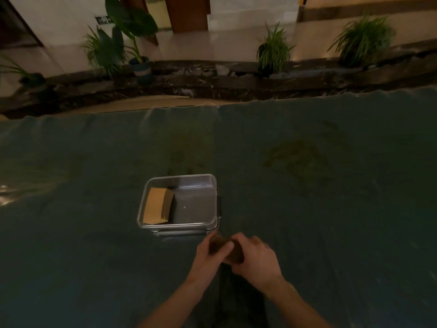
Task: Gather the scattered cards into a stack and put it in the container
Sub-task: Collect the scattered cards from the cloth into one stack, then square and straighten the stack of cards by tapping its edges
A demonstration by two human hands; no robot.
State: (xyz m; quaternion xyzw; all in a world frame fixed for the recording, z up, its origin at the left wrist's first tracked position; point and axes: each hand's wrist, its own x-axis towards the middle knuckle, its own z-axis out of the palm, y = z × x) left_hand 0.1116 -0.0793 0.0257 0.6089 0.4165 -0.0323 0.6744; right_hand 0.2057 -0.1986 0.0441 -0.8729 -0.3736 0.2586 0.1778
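A clear plastic container (212, 183) stands open on the dark green tablecloth, just beyond my hands. Inside it, against the left wall, lies a tan stack of cards (156, 205). My left hand (208, 256) and my right hand (256, 259) are closed together around a second brown stack of cards (218, 243), held just above the cloth, in front of the container's near right corner. Most of that stack is hidden by my fingers.
The tablecloth (307, 209) spreads wide to both sides, with a faded stain at the far right. Beyond the table's far edge runs a dark stone planter ledge (212, 76) with several potted plants.
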